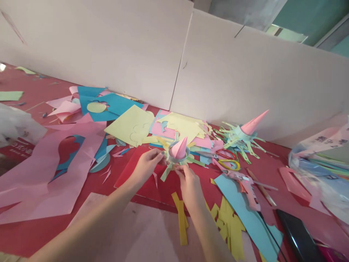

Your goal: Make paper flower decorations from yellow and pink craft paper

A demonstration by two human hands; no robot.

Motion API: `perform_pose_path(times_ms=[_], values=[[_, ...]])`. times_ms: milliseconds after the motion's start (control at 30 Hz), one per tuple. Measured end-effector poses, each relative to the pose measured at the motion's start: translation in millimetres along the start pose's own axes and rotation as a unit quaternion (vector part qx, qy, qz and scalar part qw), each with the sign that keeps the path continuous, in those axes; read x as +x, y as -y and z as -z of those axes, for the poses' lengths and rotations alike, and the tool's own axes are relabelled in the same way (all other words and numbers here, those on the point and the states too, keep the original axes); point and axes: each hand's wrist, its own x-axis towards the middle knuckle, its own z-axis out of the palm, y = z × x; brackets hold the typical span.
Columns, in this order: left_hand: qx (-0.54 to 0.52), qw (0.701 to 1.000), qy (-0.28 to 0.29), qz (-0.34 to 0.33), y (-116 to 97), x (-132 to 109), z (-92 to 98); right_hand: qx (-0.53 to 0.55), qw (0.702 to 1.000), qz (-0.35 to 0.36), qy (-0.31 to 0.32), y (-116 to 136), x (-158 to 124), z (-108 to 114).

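A small paper craft stands in the middle, with a pink cone [179,148] rising inside a pale blue ring and green and yellow strips spreading from its base. On its left side, my left hand [148,164] is closed, thumb and fingers pinched at the edge of the craft. My right hand [189,182] pinches at the near side, by a paper strip under the ring. The exact spot of each grip is small and partly covered by the fingers. Beneath lies a red sheet [131,171]. Yellow paper strips [181,222] lie close to my right wrist.
A similar finished-looking cone craft [251,125] stands at right. Scissors [229,160], a pink glue gun [247,185] with its cord, and a black phone [297,234] lie to the right. Cut pink paper [62,182] spreads at left. White panels [109,47] stand behind.
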Motion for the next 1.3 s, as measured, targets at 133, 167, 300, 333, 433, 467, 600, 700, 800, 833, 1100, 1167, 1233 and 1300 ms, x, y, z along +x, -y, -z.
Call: perform_pose_path(times_ms=[133, 167, 300, 333, 433, 467, 600, 700, 800, 833, 1100, 1167, 1233, 1300], values=[[-0.067, 0.997, -0.036, 0.004, -8, 4, 11.1, -0.008, 1.0, -0.002, 0.003, 3, 1, 1], [-0.069, 0.997, -0.033, 0.009, -9, 4, 13.8, -0.011, 1.0, -0.006, 0.004, 3, 1, 1], [-0.088, 0.996, -0.02, -0.001, -16, 3, 21.6, -0.008, 1.0, 0.002, 0.0, 3, 0, 0], [-0.093, 0.995, -0.023, -0.015, -18, 2, 22.3, -0.002, 1.0, 0.004, -0.003, 2, 0, -1], [-0.106, 0.993, -0.022, -0.044, -21, -2, 20.4, 0.007, 1.0, 0.006, -0.013, -1, -1, -4], [-0.109, 0.993, -0.016, -0.046, -22, -4, 18.2, 0.004, 1.0, 0.008, -0.015, -1, -1, -5], [-0.098, 0.993, 0.036, -0.055, -27, -20, 1.1, -0.022, 1.0, 0.001, -0.014, -4, -1, -5], [-0.028, 0.988, 0.127, -0.079, -30, -42, -18.2, -0.028, 0.999, -0.009, 0.019, -5, 1, -2], [0.072, 0.947, 0.263, -0.171, -28, -68, -39.3, -0.006, 0.999, -0.015, 0.035, -5, 2, -1], [0.091, 0.925, 0.306, -0.207, -26, -75, -45.9, -0.002, 0.999, -0.023, 0.031, -4, 1, 0], [0.147, 0.868, 0.371, -0.294, -9, -92, -63.8, 0.073, 0.995, -0.066, 0.019, 6, -1, 6], [0.148, 0.877, 0.355, -0.287, -11, -88, -59.7, 0.133, 0.988, -0.07, 0.019, 8, 1, 8], [0.131, 0.891, 0.333, -0.279, -14, -84, -55.2, 0.212, 0.974, -0.07, 0.045, 11, 2, 9], [0.093, 0.913, 0.296, -0.264, -18, -80, -50.6, 0.292, 0.946, -0.077, 0.116, 14, 2, 9]])
